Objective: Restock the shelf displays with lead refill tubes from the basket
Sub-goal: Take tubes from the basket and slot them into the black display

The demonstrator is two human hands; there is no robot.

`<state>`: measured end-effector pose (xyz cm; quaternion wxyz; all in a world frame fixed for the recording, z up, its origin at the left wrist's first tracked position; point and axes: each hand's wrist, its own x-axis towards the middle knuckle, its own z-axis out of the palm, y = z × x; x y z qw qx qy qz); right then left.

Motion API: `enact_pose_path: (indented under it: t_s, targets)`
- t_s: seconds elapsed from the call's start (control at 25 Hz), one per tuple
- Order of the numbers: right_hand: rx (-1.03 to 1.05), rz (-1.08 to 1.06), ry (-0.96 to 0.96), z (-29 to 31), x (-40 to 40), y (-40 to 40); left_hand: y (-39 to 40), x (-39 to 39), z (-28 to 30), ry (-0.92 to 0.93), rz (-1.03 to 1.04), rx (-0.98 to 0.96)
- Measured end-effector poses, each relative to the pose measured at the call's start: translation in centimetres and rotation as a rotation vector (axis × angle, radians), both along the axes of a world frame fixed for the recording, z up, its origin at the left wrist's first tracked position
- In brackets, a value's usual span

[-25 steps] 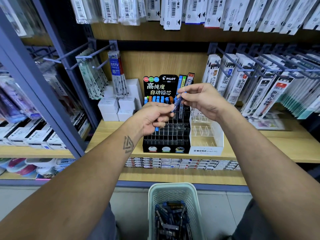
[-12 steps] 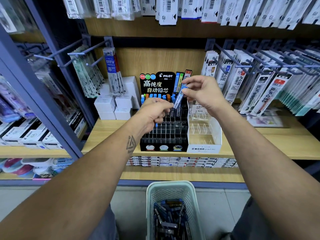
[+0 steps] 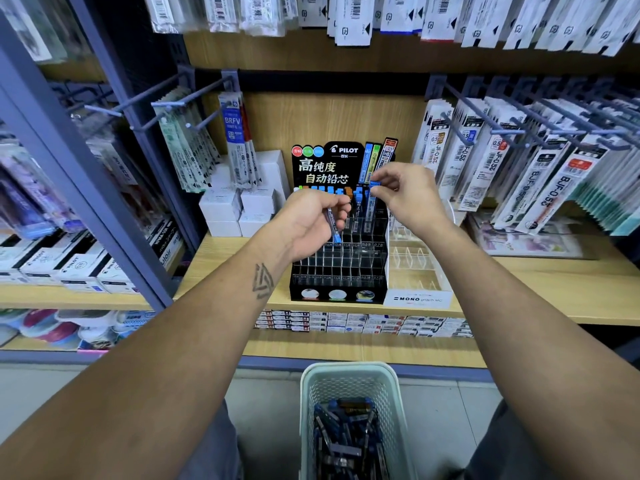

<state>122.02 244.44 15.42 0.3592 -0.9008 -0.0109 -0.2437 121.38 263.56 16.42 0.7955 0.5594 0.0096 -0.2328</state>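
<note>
My right hand (image 3: pixel 405 195) pinches one blue-capped lead refill tube (image 3: pixel 373 199) by its top end, thumb and forefinger closed on the cap. The tube stands upright over the upper right rows of the black Pilot display rack (image 3: pixel 337 268), beside other blue and orange caps already seated in the back row; I cannot tell whether its lower end has entered a slot.

My left hand (image 3: pixel 311 226) is curled around at least one further tube (image 3: pixel 334 226), held slanted with its blue end pointing down, in front of the rack's upper left rows. Whether more tubes lie in that palm is hidden.

The rack stands on one wooden shelf (image 3: pixel 554 289). Its lower rows of slots show no tubes. Three round samples sit on its front panel. Touching its right side is one clear Mono display stand (image 3: pixel 417 282).

One pale green mesh basket (image 3: pixel 311 427) sits on the floor below the shelf, between my two forearms. It holds a loose heap of tubes, too many and too overlapped to count.

White boxes (image 3: pixel 239 209) are stacked left of the rack, at least six visible.
</note>
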Motion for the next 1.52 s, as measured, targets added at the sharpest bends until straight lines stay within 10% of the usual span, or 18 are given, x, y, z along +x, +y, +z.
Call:
enact_pose_path:
  t_s: [0.32, 0.64, 0.92, 1.52]
  targets:
    - [-0.17, -0.053, -0.062, 0.1, -0.4, 0.8, 0.3, 0.5, -0.1, -0.031, 0.015, -0.184]
    - [0.539, 0.389, 0.38, 1.3, -2.7, 3.7, 0.4, 0.6, -0.4, -0.154, 0.053, -0.452]
    - [0.79, 0.258, 0.245, 1.2, -1.9, 1.5, 0.4, 1.0, -2.1, -0.304, 0.12, 0.265]
    - [0.654, 0.213, 0.221, 1.6, -1.9, 0.8, 0.0, -0.3, -1.6, -0.057, -0.157, 0.213]
